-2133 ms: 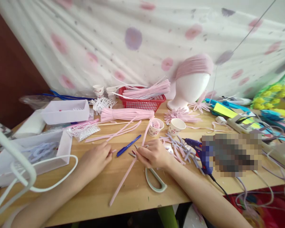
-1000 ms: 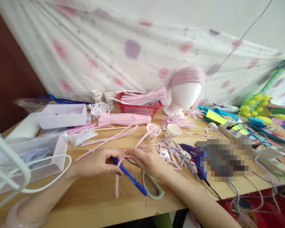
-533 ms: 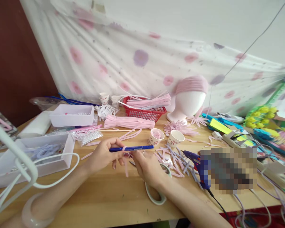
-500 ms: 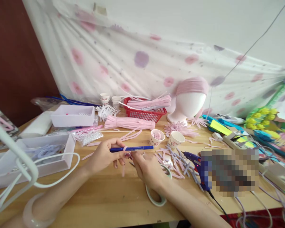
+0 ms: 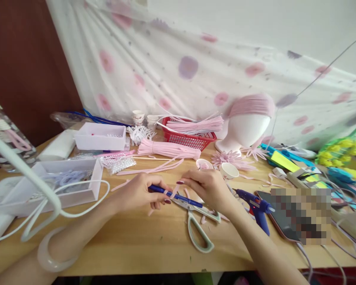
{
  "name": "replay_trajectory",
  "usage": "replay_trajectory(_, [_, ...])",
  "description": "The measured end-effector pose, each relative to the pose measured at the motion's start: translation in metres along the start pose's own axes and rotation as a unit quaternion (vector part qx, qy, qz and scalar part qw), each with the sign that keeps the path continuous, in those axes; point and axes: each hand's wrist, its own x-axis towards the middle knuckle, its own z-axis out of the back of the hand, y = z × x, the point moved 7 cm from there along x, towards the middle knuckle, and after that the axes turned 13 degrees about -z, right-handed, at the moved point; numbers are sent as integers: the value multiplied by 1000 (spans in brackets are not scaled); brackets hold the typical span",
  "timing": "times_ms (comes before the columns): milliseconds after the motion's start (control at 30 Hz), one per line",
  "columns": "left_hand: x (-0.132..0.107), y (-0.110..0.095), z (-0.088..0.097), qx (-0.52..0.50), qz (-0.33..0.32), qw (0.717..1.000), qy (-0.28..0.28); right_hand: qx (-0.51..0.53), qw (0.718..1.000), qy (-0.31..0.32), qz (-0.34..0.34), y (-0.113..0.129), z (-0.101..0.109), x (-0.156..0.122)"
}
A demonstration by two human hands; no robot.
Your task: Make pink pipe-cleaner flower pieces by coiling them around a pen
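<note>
My left hand (image 5: pixel 138 193) is closed round a blue pen (image 5: pixel 180 196), held level just above the wooden table (image 5: pixel 130 245). A pale pink pipe cleaner (image 5: pixel 174 191) is looped over the pen's shaft. My right hand (image 5: pixel 206 187) pinches the pipe cleaner's upper end right beside the pen. Pale green scissors (image 5: pixel 197 225) lie on the table under the pen's tip. A pale bangle sits on my left wrist (image 5: pixel 52 253).
A blue glue gun (image 5: pixel 256 206) and a phone lie right of my right hand. Two paper cups (image 5: pixel 228 170), a red basket (image 5: pixel 190 138) of pink pipe cleaners, a tied pink bundle (image 5: pixel 166 148) and a foam head (image 5: pixel 249 126) stand behind. White trays (image 5: pixel 56 186) sit left.
My left hand picked the pen off the table and lifted it. My right hand bent the long pink pipe cleaner over the pen and winds it. The scissors now show.
</note>
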Motion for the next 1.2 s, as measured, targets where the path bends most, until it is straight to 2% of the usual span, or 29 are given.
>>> replay_trajectory(67, [0,-2,1,-42,-5,999,-21,52,998,19,-33,-10,-6,3])
replay_trajectory(167, [1,-2,12,-77,-41,990,-107,58,996,18,-63,-16,-23,0])
replay_trajectory(233, [1,0,19,-81,-74,980,-164,26,999,19,-42,-11,-39,-6])
replay_trajectory(300, [2,4,20,-61,-99,976,-182,-16,999,36,-7,-1,-55,-13])
replay_trajectory(433, [3,12,11,16,-116,980,-160,-23,997,66,36,13,-70,-21])
replay_trajectory(567, [6,15,1,82,-109,987,-85,-8,998,55,42,14,-67,-23])
replay_trajectory(633, [6,15,0,106,-110,986,-72,-12,998,53,45,12,-65,-25])
replay_trajectory(800, [5,21,3,68,-78,989,-103,-39,997,29,53,5,-63,-28])
replay_trajectory(967, [6,20,2,87,-54,991,-85,-123,989,-34,80,2,-55,-26])
replay_trajectory(1100, [6,18,-2,90,-12,996,-24,-121,989,-19,77,-4,-48,-23])
replay_trajectory(1200, [3,15,-12,48,5,998,37,-22,997,28,64,-8,-41,-22])
